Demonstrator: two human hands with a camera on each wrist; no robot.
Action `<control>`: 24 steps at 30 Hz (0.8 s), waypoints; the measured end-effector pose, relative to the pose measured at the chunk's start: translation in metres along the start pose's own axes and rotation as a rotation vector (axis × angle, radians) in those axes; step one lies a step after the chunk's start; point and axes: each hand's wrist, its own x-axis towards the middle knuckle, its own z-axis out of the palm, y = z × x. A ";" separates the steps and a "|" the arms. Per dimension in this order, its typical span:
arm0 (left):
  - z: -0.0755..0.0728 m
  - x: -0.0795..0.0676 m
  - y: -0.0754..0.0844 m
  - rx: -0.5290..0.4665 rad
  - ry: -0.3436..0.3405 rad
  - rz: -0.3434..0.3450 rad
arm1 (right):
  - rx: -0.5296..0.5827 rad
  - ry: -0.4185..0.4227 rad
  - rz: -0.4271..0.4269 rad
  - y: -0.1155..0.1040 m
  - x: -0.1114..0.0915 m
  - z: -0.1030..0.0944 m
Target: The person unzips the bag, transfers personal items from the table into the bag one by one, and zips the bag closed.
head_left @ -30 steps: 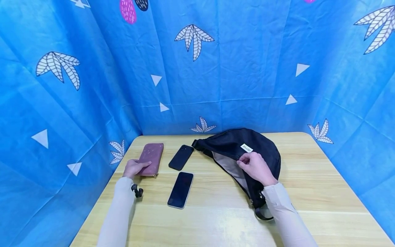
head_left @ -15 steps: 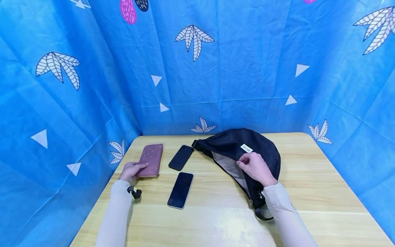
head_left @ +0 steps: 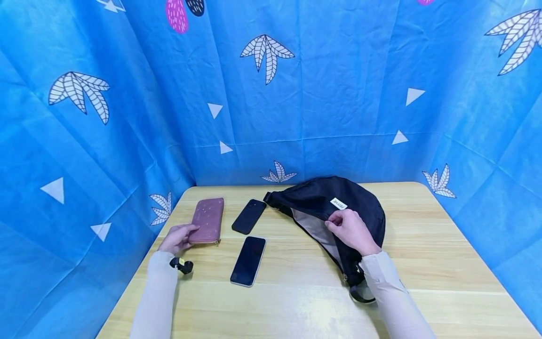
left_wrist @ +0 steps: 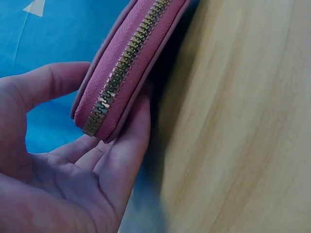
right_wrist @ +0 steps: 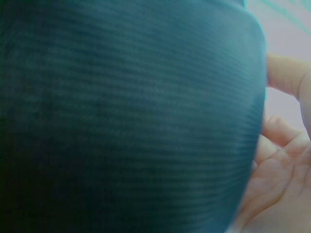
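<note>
A mauve zip-around wallet (head_left: pixel 207 220) lies at the table's left side. My left hand (head_left: pixel 178 238) pinches its near left corner, thumb on top and fingers underneath. In the left wrist view the wallet's brass zip (left_wrist: pixel 124 65) runs along the edge between thumb and fingers. On the right is a black bag (head_left: pixel 360 202) with a small white label, its mouth gaping to show a pale lining (head_left: pixel 311 226). My right hand (head_left: pixel 351 230) pinches the upper edge of that mouth and holds it up. Dark fabric (right_wrist: pixel 136 121) fills most of the right wrist view.
Two phones lie between the wallet and the bag: a black phone (head_left: pixel 249 216) farther back and a light-edged phone (head_left: pixel 248 262) nearer. The bag's strap end (head_left: pixel 362 294) rests by my right forearm. A blue patterned curtain (head_left: pixel 296 113) surrounds the wooden table (head_left: pixel 296 310).
My left hand has slid left and toward me along the wallet, its thumb drawing back to the near left corner. The right hand and bag have stayed put.
</note>
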 end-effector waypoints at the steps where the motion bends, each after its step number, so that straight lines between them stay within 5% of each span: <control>1: 0.000 0.000 0.000 -0.012 -0.004 -0.002 | 0.001 0.001 0.002 0.000 0.000 0.000; 24: -0.002 -0.001 -0.005 -0.236 -0.087 -0.034 | 0.002 0.004 0.006 -0.001 0.000 -0.001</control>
